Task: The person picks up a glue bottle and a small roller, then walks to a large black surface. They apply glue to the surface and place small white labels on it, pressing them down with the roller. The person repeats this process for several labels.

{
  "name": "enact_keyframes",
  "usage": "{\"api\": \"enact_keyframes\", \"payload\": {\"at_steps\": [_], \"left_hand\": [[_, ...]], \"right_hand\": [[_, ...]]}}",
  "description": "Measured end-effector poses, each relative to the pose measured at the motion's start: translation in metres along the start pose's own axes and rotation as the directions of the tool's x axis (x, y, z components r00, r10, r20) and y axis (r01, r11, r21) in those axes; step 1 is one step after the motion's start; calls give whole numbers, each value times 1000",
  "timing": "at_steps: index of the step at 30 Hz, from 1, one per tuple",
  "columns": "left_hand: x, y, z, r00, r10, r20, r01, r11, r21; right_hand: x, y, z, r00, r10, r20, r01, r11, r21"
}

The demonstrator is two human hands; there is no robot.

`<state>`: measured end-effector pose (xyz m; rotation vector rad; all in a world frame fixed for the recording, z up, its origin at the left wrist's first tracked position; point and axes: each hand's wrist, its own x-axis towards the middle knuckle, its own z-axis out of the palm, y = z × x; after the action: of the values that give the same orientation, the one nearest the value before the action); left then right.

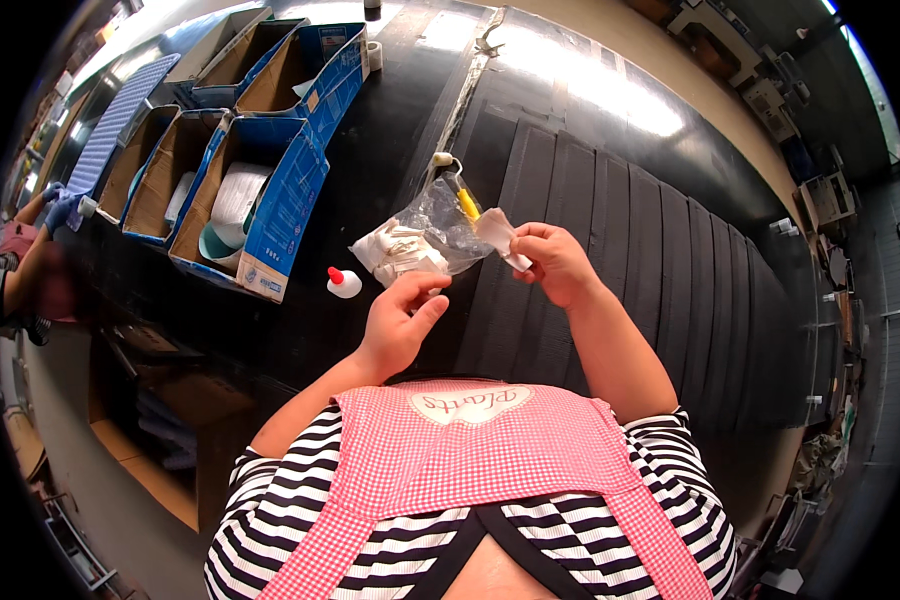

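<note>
My right hand [553,262] pinches a pale, paper-like white slip [497,234] between thumb and fingers, at the right edge of a clear plastic bag [453,229]. Several small folded white pieces [400,247] fill the bag's left part. Just below them is my left hand [406,318], its thumb and fingers apart and nothing visible between them; the fingertips reach the bag's near edge. A small roller with a yellow handle [468,204] lies partly behind the bag. Left of the bag stands a white bottle with a red cap [344,283].
Blue cardboard boxes [292,205] holding white rolls stand at the left of the black table [390,120]. Wide black strips [610,250] lie side by side on the right. At the far left, a person with blue gloves [62,208] is beside a blue quilted sheet [120,125].
</note>
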<state>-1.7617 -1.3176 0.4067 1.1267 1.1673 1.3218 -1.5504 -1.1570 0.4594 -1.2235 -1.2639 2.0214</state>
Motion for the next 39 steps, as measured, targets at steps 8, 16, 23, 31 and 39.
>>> {"api": "enact_keyframes", "payload": {"at_steps": [8, 16, 23, 31, 39], "left_hand": [[16, -4, 41, 924, -369, -98, 205, 696, -688], [14, -9, 25, 871, -485, -81, 366, 750, -551], [0, -4, 31, 883, -463, 77, 393, 641, -659], [-11, -11, 24, 920, -386, 70, 364, 772, -521], [-13, -18, 25, 889, -451, -74, 348, 773, -531]], "right_hand": [[-39, 45, 47, 994, -54, 92, 59, 997, -53], [-63, 38, 53, 930, -359, 75, 363, 930, -53], [-48, 57, 66, 901, -432, 44, 409, 809, -422], [-38, 75, 75, 888, -458, -35, 401, 810, -427], [-36, 88, 71, 901, -426, -81, 363, 844, -395]]}}
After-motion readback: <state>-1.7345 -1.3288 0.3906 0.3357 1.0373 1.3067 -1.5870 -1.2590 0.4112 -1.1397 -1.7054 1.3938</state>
